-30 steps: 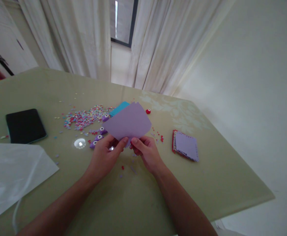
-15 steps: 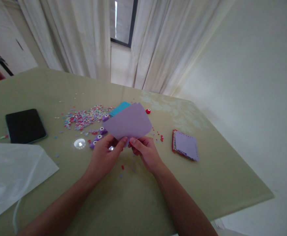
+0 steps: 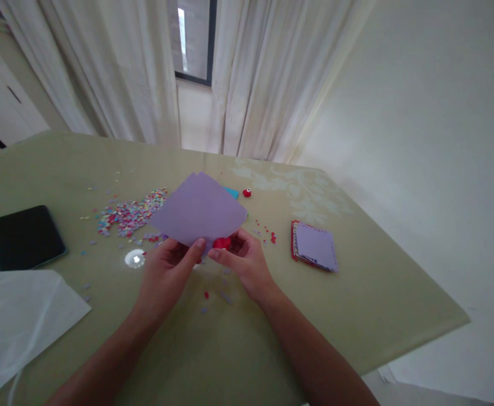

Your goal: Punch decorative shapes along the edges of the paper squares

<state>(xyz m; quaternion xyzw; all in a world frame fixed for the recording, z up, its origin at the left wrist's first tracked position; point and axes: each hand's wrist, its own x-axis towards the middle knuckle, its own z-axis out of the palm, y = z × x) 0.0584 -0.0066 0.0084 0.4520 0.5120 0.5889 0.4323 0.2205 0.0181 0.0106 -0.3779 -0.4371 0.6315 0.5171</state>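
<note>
My left hand (image 3: 171, 273) pinches the near edge of a sheet of purple paper (image 3: 200, 208), thumb on top. The sheet is tilted up above the table, with small notches at its far corner. In my right hand (image 3: 243, 260), thumb and fingers close round a small red paper punch (image 3: 221, 243) at the sheet's near right edge. The fingers and paper hide part of the punch. Behind the sheet, a corner of blue paper (image 3: 231, 192) shows. Bits of red and purple paper lie below my hands.
Colourful confetti (image 3: 131, 217) is heaped at left, beside a black tablet (image 3: 27, 237) and a white sheet or bag (image 3: 22, 321). A second red punch (image 3: 247, 193) stands at the back. A stack of purple and red square cards (image 3: 314, 246) lies to the right.
The purple sheet has turned and shifted left, now covering the purple punches and most of the blue paper. My right hand has opened a little, so the red punch shows more. The view has shifted slightly.
</note>
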